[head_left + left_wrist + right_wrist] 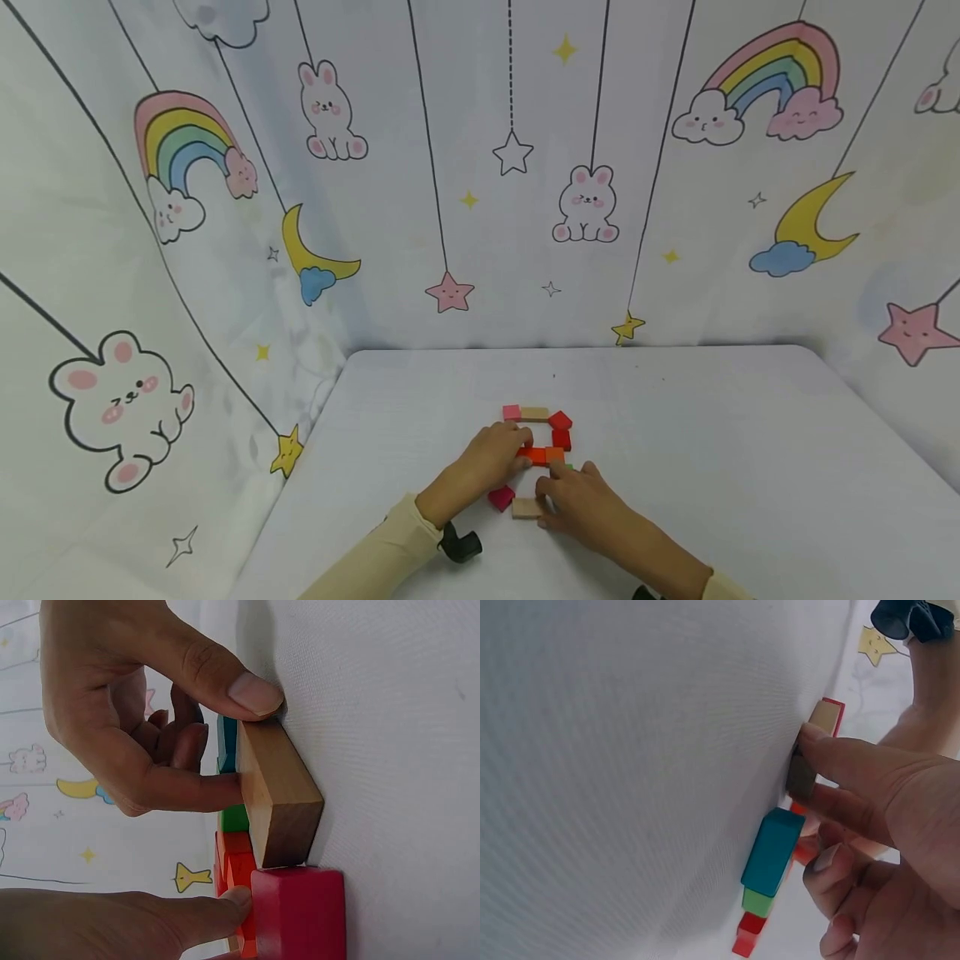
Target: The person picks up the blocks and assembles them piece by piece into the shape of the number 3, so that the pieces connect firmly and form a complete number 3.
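Note:
My left hand [491,457] pinches the left end of a red-orange block [534,455] between thumb and finger. An orange block [555,454] sits at that block's right end. Nearer the front, my right hand [585,504] grips a plain wooden block [281,776] with thumb and finger at one end, the other fingers curled. A crimson block [300,911] stands at the wooden block's other end. In the right wrist view, a teal block [774,851] and a green block [757,901] lie beside the right hand; in the head view that hand mostly hides them.
At the back of the block outline are a pink block [512,412], another wooden block [535,413] and two red blocks, one pointed [560,421]. A black wrist device [461,544] sits by the left sleeve. A printed curtain [390,208] surrounds the white table [712,450].

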The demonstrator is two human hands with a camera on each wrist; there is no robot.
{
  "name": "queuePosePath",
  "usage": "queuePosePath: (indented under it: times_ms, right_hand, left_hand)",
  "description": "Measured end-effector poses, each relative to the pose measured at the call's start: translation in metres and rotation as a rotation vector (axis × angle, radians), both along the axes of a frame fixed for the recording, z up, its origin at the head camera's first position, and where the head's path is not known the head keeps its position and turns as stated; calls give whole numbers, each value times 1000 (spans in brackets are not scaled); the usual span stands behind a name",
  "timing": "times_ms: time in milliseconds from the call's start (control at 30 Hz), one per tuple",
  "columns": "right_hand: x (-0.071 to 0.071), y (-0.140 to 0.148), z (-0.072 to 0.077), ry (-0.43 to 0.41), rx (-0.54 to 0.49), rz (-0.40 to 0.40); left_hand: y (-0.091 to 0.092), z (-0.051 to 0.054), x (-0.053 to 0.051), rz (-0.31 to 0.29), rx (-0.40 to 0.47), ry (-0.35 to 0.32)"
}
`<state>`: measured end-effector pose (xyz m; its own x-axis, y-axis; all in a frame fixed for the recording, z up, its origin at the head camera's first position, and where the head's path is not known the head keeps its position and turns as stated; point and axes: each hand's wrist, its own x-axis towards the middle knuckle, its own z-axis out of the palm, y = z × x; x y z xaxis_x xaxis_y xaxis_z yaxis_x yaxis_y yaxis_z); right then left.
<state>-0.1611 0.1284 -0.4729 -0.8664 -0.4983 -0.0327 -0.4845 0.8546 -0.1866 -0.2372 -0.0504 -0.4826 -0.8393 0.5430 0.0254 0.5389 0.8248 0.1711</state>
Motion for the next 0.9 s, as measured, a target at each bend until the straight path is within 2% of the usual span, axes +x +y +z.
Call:
queuePosePath:
  times_ms: [533,900]
  right_hand:
    - [-1,9,-2,6,-50,0]
    - [0,8,-1,-18,-32,-24]
  left_hand:
    - [0,-3,-1,10,4,5]
    - [-1,-2,0,7,20,-3]
